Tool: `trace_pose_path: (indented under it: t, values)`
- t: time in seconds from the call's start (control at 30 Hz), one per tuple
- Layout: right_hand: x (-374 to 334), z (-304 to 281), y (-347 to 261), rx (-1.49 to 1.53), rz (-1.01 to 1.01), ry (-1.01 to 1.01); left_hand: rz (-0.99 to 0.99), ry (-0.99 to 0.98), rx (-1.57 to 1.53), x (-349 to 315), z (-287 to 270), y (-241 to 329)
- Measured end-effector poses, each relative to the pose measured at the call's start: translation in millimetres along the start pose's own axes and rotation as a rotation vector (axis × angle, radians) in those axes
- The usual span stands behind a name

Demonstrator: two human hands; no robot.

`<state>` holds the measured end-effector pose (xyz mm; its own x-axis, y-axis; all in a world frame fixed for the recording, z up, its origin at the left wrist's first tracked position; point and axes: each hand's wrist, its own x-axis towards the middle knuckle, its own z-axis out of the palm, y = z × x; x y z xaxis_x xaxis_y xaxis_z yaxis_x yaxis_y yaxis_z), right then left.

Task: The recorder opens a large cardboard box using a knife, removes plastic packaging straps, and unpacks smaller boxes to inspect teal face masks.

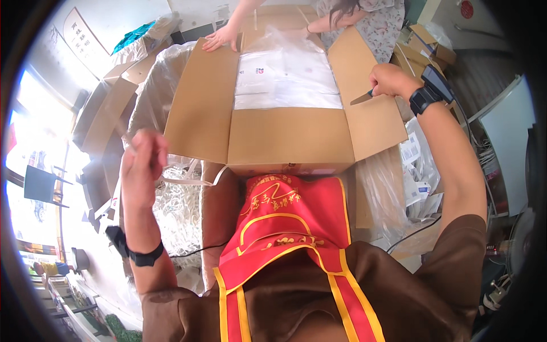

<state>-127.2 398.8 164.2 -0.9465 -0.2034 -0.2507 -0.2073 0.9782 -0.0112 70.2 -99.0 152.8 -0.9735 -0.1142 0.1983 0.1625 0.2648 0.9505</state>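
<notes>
An opened cardboard box (290, 134) stands before me, its flaps folded out. Inside lie white packages (293, 82) under clear plastic. My right hand (390, 81) is closed around a small knife (361, 98), whose dark blade lies over the right flap. Left of the box, my left hand (147, 157) is raised and closed, slightly blurred. A pale packing strap (191, 182) runs from it towards the box's near left corner; its exact grip on the strap is partly hidden. Across from me, a person's hand (221, 39) rests on the left flap.
A plastic-lined container of white straps (176, 216) sits to the left, with opened cartons (108, 114) behind it. On the right, a clear bag of white packets (419, 165) stands beside the box. The person's other arm (339, 21) reaches over the far side.
</notes>
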Motion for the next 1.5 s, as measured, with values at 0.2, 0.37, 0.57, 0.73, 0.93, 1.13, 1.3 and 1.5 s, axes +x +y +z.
trace_pose_path:
  t: [0.2, 0.37, 0.57, 0.73, 0.93, 1.13, 1.3, 1.5]
  values:
    - [30.2, -16.8, -1.4, 0.113, 0.106, -0.051, -0.211, 0.18, 0.097, -47.0, -60.9, -42.1]
    - [40.2, -13.5, 8.9, 0.101, 0.169, -0.089, -0.499, 0.233, 0.096, -66.5, -86.8, -84.3]
    - [45.8, -9.9, 19.0, 0.097, 0.161, -0.112, -0.36, -0.054, 0.725, -89.4, -67.1, -128.3]
    - [50.2, -8.9, 18.0, 0.136, 0.242, -0.131, -0.406, -0.329, 1.046, -101.8, -50.9, -113.0]
    - [54.8, -10.9, 25.2, 0.235, 0.07, -0.054, -0.274, -0.197, 1.009, -110.6, -80.9, -130.1]
    - [73.2, -0.4, 34.5, 0.322, 0.056, 0.048, -0.401, 0.263, -0.171, -78.5, -68.0, -54.5]
    - [80.8, 1.0, 31.8, 0.392, -0.072, 0.15, -0.069, 0.288, -0.586, -68.1, -69.9, -11.4]
    - [27.5, -14.7, -106.4, 0.153, -0.336, 0.403, 0.154, 0.133, -0.793, -65.7, -51.9, 26.4]
